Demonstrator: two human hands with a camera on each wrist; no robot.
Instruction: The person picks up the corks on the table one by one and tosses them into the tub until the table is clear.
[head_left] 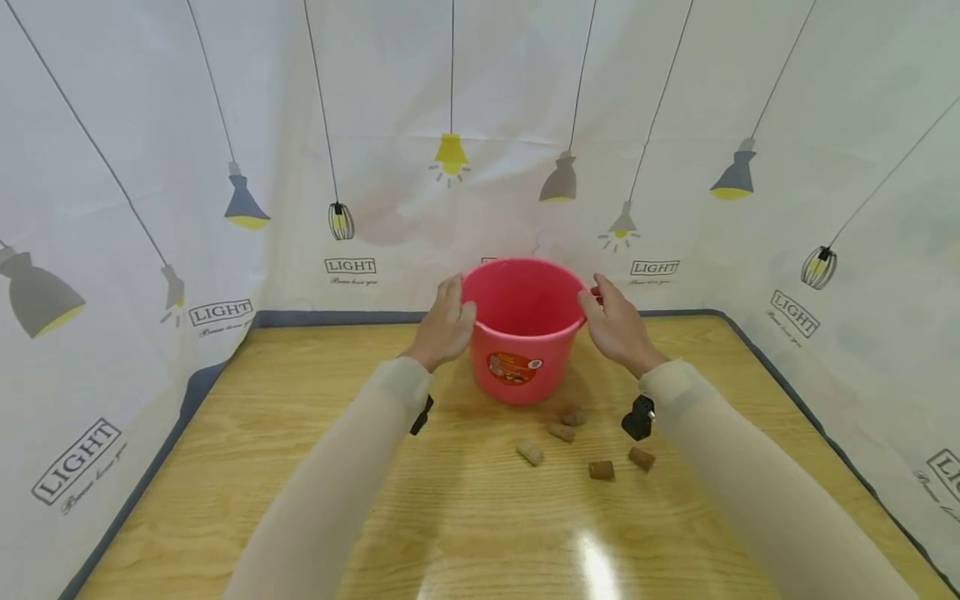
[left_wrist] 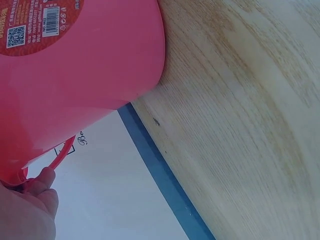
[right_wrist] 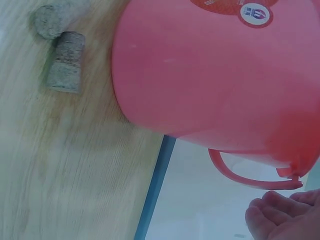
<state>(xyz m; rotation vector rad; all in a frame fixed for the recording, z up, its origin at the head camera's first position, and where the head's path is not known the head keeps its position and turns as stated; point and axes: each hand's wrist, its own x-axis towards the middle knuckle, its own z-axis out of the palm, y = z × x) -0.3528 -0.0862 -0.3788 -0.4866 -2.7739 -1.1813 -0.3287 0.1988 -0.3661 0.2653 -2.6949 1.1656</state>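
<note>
A pink bucket (head_left: 525,367) with a round orange label stands upright on the wooden table (head_left: 315,467), its mouth facing up. My left hand (head_left: 444,327) grips the bucket's left rim, thumb at the edge; in the left wrist view its fingers (left_wrist: 45,182) curl beside the rim where the pink handle (left_wrist: 64,152) joins. On the other side is my right hand (head_left: 617,327), its thumb by the right rim. The right wrist view shows its loosely bent fingers (right_wrist: 272,207) just outside the handle (right_wrist: 240,177), with a small gap between.
Several short brown cork-like pieces lie in front of the bucket, among them a paler one (head_left: 530,452) and a darker one (head_left: 602,470). A white sheet (head_left: 397,100) printed with lamps surrounds the table, with a blue border (head_left: 337,317) along its edge.
</note>
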